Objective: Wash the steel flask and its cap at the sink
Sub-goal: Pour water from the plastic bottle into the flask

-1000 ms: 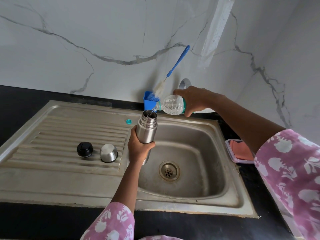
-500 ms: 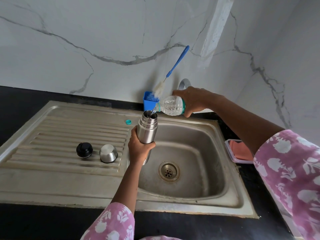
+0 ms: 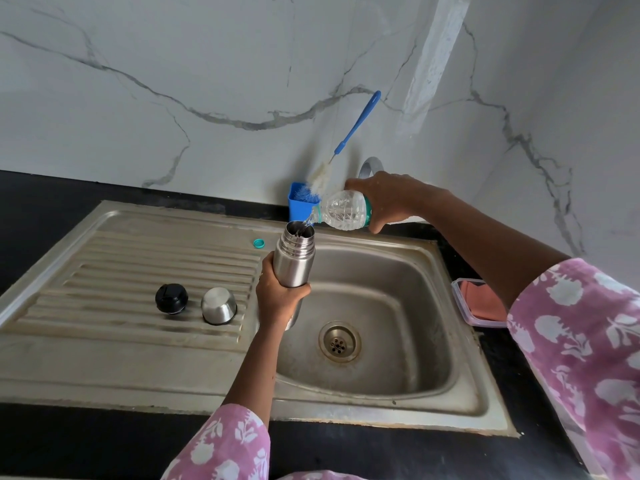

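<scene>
My left hand (image 3: 277, 296) grips the open steel flask (image 3: 294, 259) upright over the left side of the sink basin (image 3: 398, 306). My right hand (image 3: 388, 200) holds a clear plastic bottle (image 3: 341, 210) tipped on its side, its mouth just above the flask's opening, and water runs from it into the flask. The black stopper (image 3: 171, 298) and the steel cap (image 3: 219, 305), upside down, sit side by side on the ribbed drainboard (image 3: 121, 271) to the left.
A small teal bottle cap (image 3: 258, 243) lies on the drainboard's back edge. A blue holder (image 3: 299, 202) with a blue-handled bottle brush (image 3: 353, 128) stands against the marble wall. A lidless container with an orange cloth (image 3: 481, 299) sits right of the sink. The drain (image 3: 339, 342) is open.
Both hands have held almost still. The bottle is tipped over the flask as before and water keeps running in.
</scene>
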